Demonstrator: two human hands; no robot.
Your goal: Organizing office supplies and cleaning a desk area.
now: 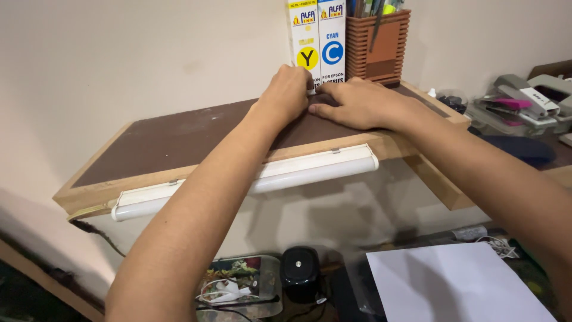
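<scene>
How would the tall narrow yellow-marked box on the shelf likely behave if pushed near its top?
The yellow-marked box stands upright, tall and narrow, so it would probably tip. It looks like thin card: likely light. The blue-marked box beside it may steady one side.

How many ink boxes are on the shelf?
2: a yellow box by the left hand, a cyan box right of it, beside the pen holder. Others may be hidden.

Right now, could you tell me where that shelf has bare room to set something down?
The shelf is bare between its left end and the left hand. Its right end is crowded: both hands, right hand, two ink boxes and the pen holder.
</scene>
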